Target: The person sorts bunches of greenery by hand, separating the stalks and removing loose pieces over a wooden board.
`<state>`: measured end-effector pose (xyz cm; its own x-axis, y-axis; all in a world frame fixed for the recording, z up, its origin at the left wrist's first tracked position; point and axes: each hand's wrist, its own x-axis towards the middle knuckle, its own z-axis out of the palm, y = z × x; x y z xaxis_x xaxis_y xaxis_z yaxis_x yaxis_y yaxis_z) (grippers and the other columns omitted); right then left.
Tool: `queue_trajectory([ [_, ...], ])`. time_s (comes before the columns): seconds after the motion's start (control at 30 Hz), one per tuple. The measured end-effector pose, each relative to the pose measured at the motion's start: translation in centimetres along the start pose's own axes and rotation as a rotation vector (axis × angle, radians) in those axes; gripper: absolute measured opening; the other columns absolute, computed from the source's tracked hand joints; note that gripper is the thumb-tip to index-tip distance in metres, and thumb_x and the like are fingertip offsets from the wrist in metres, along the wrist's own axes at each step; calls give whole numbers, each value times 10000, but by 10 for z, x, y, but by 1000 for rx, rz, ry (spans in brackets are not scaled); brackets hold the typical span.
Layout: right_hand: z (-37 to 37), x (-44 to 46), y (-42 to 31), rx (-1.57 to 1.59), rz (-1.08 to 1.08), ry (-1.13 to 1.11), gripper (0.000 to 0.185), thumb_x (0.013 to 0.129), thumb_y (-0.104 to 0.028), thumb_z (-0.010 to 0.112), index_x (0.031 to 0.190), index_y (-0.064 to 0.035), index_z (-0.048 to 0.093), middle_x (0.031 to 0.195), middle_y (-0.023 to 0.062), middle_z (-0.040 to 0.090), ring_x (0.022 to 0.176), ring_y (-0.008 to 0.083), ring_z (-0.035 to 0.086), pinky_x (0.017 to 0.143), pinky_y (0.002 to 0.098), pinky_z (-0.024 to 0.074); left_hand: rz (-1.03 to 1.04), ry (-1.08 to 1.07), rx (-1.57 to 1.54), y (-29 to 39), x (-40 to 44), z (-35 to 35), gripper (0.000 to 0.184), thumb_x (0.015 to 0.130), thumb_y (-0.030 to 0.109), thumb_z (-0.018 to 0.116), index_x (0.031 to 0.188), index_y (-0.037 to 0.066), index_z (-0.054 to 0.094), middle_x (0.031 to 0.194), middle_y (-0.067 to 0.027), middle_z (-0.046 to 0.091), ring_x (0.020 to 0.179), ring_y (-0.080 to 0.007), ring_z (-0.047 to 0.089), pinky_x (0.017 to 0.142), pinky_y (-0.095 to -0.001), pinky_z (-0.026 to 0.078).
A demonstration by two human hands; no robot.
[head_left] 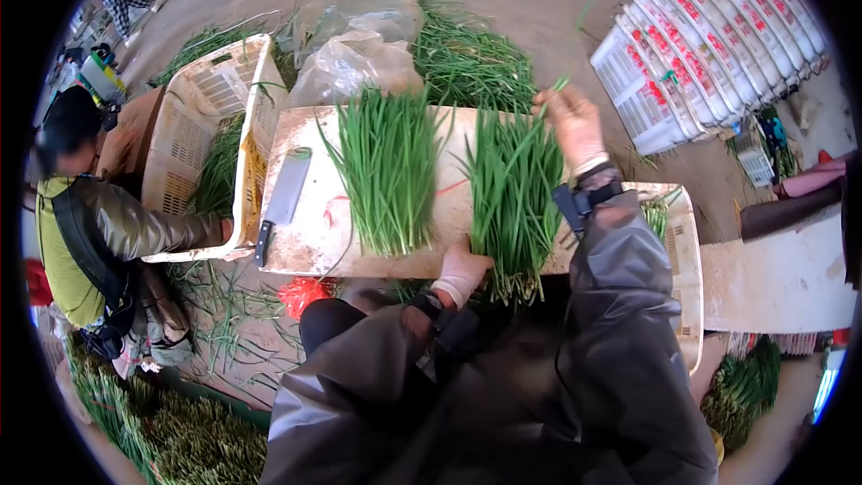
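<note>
Two bundles of garlic chives lie on a stained white board. My left hand [462,271] grips the right bundle [514,189] low down by its pale stem ends, which stick out past the board's near edge; some of its fingers are hidden under the leaves. At the leafy top of that bundle, my right hand [575,126] is closed in a pinch on a thin green chive leaf [561,83]. The left bundle [386,171] rests untouched by either hand. Beside it lies a cleaver [287,187] with a black handle. Red string [452,188] shows between the bundles.
Clear plastic bags [359,58] and loose chives [471,58] lie beyond the board [314,247]. A white crate [260,126] stands left, with a co-worker [81,216] reaching to it. Another crate [687,278] is at right. Red twine [303,295] hangs near my knee. Stacked crates [700,45] stand back right.
</note>
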<state>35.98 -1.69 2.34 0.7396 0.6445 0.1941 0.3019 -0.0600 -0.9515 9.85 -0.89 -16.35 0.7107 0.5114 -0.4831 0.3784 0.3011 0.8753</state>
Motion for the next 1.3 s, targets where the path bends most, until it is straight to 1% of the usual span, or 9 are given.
queue_trajectory([
  [0.13,-62,-34,-55,92,-116,185,197,1067,-199,630,1043,-17,701,939,45,729,827,120,662,707,262,538,21,2,-101,-4,2,5,355,816,73,700,1136,-73,650,727,-169,684,466,-241,620,435,-373,488],
  [0.27,-106,-99,-76,263,8,275,209,1081,-205,592,1040,-23,685,943,40,718,817,111,655,727,281,553,19,-81,-171,-37,31,3,410,855,115,714,1220,-64,668,930,-183,747,837,-313,730,730,-405,580],
  [0.47,-65,-272,-5,-258,170,-593,181,987,-197,658,1079,-61,735,1026,121,750,909,274,715,842,379,572,-67,-127,-299,8,1,-5,411,930,79,695,1326,-21,644,1177,-129,731,1010,-284,702,831,-428,594],
  [0.53,-49,-321,25,-691,47,-1074,372,929,-386,679,1136,-83,742,1109,179,743,1068,386,698,935,469,559,1,-86,-170,-7,12,-9,418,922,88,712,1320,-25,649,1208,-129,724,1021,-282,691,892,-419,563],
  [0.57,-41,-321,-1,-761,303,-1287,410,910,-452,677,1136,-117,748,1137,172,742,1089,402,693,958,499,546,34,-65,-102,-7,11,-10,422,918,93,720,1316,-27,651,1223,-129,721,1027,-280,685,923,-415,547],
  [0.77,3,-314,20,-657,68,-251,311,908,-429,740,926,-123,689,821,110,727,770,376,711,684,489,559,58,-150,-114,-7,-8,-21,415,855,252,812,1109,-64,722,1012,-159,747,924,-242,685,793,-363,540],
  [0.93,33,-301,27,-602,24,-292,297,914,-390,745,877,-101,688,802,145,708,767,389,698,688,493,553,-99,-234,-193,12,-25,-26,352,908,40,743,1253,-4,683,1090,-92,747,932,-203,704,819,-334,566],
  [1.17,30,-290,56,-349,131,-304,248,929,-312,733,895,-66,716,794,179,698,740,396,684,674,466,545,-13,-262,-234,35,-43,-29,361,913,63,777,1253,17,667,1029,-73,731,896,-190,682,816,-332,558],
  [1.3,19,-284,67,-264,192,-32,171,943,-197,751,929,-30,717,686,120,666,575,239,643,564,356,506,40,-282,-317,46,-49,-31,406,910,92,810,1274,20,646,1012,-62,727,865,-183,672,788,-326,554],
])
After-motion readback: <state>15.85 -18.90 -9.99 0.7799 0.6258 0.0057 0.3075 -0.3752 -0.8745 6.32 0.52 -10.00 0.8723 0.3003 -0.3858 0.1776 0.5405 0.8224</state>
